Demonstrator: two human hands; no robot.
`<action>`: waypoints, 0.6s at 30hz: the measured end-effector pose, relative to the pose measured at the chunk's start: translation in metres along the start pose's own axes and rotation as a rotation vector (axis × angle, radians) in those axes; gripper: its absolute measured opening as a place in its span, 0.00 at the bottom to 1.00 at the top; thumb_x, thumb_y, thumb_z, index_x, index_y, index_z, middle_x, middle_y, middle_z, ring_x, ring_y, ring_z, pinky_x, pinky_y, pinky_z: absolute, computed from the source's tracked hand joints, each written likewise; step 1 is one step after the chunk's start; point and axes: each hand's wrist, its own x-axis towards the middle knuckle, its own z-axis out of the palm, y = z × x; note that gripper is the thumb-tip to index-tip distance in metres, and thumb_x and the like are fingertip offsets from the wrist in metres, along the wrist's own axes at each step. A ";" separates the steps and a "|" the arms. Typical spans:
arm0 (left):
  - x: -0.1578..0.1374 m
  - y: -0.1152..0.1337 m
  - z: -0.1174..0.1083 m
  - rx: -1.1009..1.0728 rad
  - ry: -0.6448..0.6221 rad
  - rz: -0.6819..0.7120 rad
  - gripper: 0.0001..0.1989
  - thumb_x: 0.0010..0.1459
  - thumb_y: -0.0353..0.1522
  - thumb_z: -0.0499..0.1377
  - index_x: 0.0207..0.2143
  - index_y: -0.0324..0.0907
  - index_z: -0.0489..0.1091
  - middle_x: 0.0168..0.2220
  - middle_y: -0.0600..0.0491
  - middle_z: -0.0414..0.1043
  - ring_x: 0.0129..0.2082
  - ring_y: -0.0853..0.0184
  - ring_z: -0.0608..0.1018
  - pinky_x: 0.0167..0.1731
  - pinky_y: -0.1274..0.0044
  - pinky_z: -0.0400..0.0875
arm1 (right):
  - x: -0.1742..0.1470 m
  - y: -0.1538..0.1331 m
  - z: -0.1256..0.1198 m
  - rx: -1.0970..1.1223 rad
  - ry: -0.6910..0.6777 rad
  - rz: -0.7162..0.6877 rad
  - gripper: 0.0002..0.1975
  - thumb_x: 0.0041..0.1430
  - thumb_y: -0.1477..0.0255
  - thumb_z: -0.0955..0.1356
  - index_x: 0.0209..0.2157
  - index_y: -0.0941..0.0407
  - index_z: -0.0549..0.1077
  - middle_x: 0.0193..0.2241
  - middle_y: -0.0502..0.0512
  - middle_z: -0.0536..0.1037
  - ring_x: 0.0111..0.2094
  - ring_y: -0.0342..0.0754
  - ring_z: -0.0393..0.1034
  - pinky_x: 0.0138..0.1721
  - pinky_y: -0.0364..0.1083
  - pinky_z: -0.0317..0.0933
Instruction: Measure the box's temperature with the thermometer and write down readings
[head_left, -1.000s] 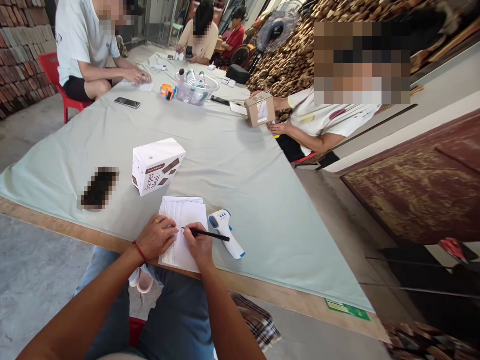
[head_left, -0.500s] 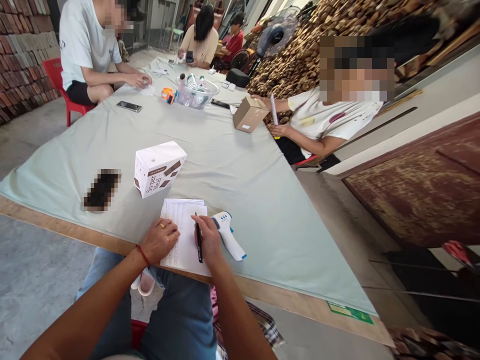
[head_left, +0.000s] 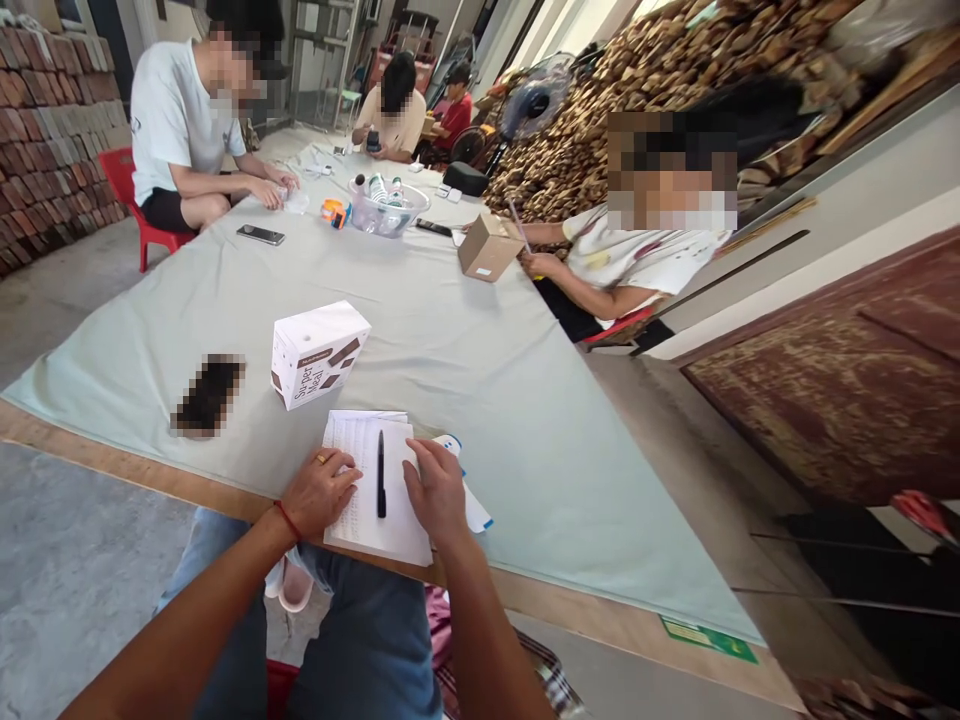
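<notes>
Sheets of paper [head_left: 405, 530] with rows of small writing lie at the table edge before me. A black pen [head_left: 382, 475] rests on them, touched by neither hand. My left hand [head_left: 322, 490] lies flat on the left side of the sheets, a ring on one finger and a red string at the wrist. Right of the pen, my right hand [head_left: 436, 490] is empty with its fingers apart, over the sheets' right edge. It partly hides a white and blue infrared thermometer [head_left: 475, 512]. Beyond the paper stands a white box [head_left: 319, 350] lettered "Super Meal".
A pixelated dark object [head_left: 208, 395] lies left of the box. Farther along the cloth-covered table [head_left: 525, 430] are a phone [head_left: 260, 235], a clear basin [head_left: 386, 215] of bottles, an orange tape dispenser [head_left: 335, 213] and a cardboard box [head_left: 489, 247]. Several people sit around it.
My right hand has let go of the pen, which now lies on the paper. That hand has moved slightly right, covering more of the thermometer. My left hand stays on the sheets.
</notes>
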 end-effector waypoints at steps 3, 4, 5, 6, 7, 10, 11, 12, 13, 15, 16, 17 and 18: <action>-0.002 -0.013 -0.003 -0.056 0.301 -0.186 0.13 0.63 0.31 0.52 0.50 0.41 0.63 0.48 0.46 0.64 0.51 0.61 0.68 0.52 0.65 0.66 | -0.013 0.015 -0.006 -0.169 0.049 0.158 0.18 0.59 0.64 0.62 0.48 0.54 0.72 0.48 0.65 0.72 0.49 0.60 0.64 0.48 0.59 0.59; 0.000 -0.020 -0.004 -0.053 0.417 -0.292 0.16 0.62 0.33 0.53 0.52 0.41 0.60 0.50 0.43 0.61 0.54 0.59 0.67 0.54 0.63 0.65 | -0.017 0.021 -0.008 -0.236 0.019 0.228 0.20 0.57 0.62 0.64 0.49 0.55 0.71 0.48 0.67 0.71 0.49 0.62 0.65 0.47 0.59 0.59; 0.003 -0.029 -0.006 -0.046 0.519 -0.409 0.22 0.60 0.36 0.56 0.55 0.39 0.56 0.53 0.41 0.59 0.56 0.56 0.64 0.55 0.60 0.63 | -0.019 0.027 -0.010 -0.294 -0.024 0.299 0.22 0.56 0.61 0.65 0.50 0.57 0.70 0.47 0.69 0.72 0.48 0.63 0.66 0.46 0.60 0.59; 0.008 -0.039 -0.007 -0.042 0.599 -0.516 0.30 0.57 0.39 0.60 0.57 0.38 0.52 0.55 0.38 0.55 0.59 0.52 0.61 0.57 0.58 0.61 | -0.021 0.031 -0.013 -0.340 -0.082 0.364 0.25 0.55 0.60 0.65 0.51 0.59 0.70 0.46 0.71 0.72 0.46 0.64 0.67 0.44 0.59 0.60; 0.014 -0.050 -0.009 -0.044 0.622 -0.609 0.40 0.53 0.40 0.63 0.60 0.36 0.47 0.58 0.35 0.51 0.62 0.49 0.57 0.59 0.56 0.57 | -0.021 0.034 -0.016 -0.375 -0.146 0.419 0.27 0.54 0.59 0.66 0.51 0.60 0.69 0.44 0.72 0.73 0.45 0.65 0.67 0.43 0.59 0.60; 0.036 -0.079 -0.013 -0.031 0.544 -0.806 0.54 0.42 0.37 0.70 0.63 0.39 0.38 0.64 0.35 0.45 0.66 0.43 0.46 0.62 0.51 0.45 | -0.015 0.034 -0.028 -0.433 -0.346 0.521 0.27 0.56 0.60 0.64 0.53 0.61 0.68 0.44 0.71 0.74 0.46 0.63 0.68 0.41 0.55 0.61; 0.043 -0.085 -0.015 -0.018 0.502 -0.846 0.54 0.41 0.34 0.70 0.63 0.40 0.38 0.64 0.36 0.46 0.67 0.44 0.44 0.62 0.50 0.41 | -0.011 0.032 -0.032 -0.442 -0.402 0.543 0.27 0.57 0.60 0.63 0.54 0.62 0.67 0.46 0.70 0.73 0.47 0.62 0.68 0.42 0.54 0.61; 0.048 -0.090 -0.015 -0.010 0.463 -0.879 0.53 0.41 0.32 0.69 0.63 0.41 0.40 0.64 0.37 0.48 0.67 0.44 0.43 0.62 0.50 0.38 | -0.008 0.029 -0.035 -0.445 -0.450 0.565 0.27 0.58 0.61 0.62 0.55 0.62 0.66 0.47 0.69 0.73 0.48 0.62 0.68 0.42 0.53 0.61; 0.052 -0.093 -0.016 -0.006 0.434 -0.902 0.51 0.42 0.30 0.69 0.62 0.41 0.42 0.63 0.38 0.52 0.67 0.45 0.44 0.62 0.50 0.36 | -0.005 0.026 -0.038 -0.444 -0.488 0.590 0.27 0.59 0.61 0.61 0.56 0.62 0.65 0.48 0.69 0.72 0.48 0.61 0.67 0.42 0.53 0.61; 0.055 -0.094 -0.017 -0.028 0.425 -0.912 0.45 0.43 0.30 0.67 0.61 0.41 0.47 0.60 0.38 0.58 0.65 0.46 0.51 0.62 0.50 0.35 | -0.001 0.023 -0.040 -0.426 -0.527 0.643 0.27 0.60 0.61 0.61 0.56 0.62 0.65 0.47 0.68 0.72 0.49 0.60 0.67 0.42 0.52 0.61; 0.054 -0.092 -0.016 -0.058 0.444 -0.895 0.43 0.44 0.31 0.67 0.60 0.41 0.49 0.58 0.39 0.60 0.64 0.47 0.55 0.62 0.51 0.38 | 0.000 0.022 -0.041 -0.407 -0.526 0.669 0.27 0.59 0.61 0.61 0.56 0.61 0.66 0.47 0.68 0.73 0.48 0.60 0.68 0.42 0.52 0.61; 0.053 -0.090 -0.016 -0.100 0.474 -0.866 0.42 0.44 0.32 0.66 0.60 0.41 0.50 0.56 0.40 0.62 0.61 0.48 0.59 0.62 0.52 0.42 | 0.001 0.022 -0.040 -0.375 -0.507 0.693 0.27 0.59 0.60 0.61 0.55 0.61 0.67 0.45 0.68 0.74 0.48 0.61 0.68 0.41 0.52 0.61; 0.050 -0.088 -0.015 -0.152 0.511 -0.830 0.41 0.45 0.33 0.66 0.59 0.41 0.51 0.54 0.41 0.63 0.59 0.49 0.62 0.61 0.54 0.48 | 0.001 0.022 -0.039 -0.324 -0.460 0.703 0.27 0.58 0.60 0.61 0.53 0.61 0.69 0.44 0.69 0.74 0.46 0.61 0.69 0.41 0.52 0.61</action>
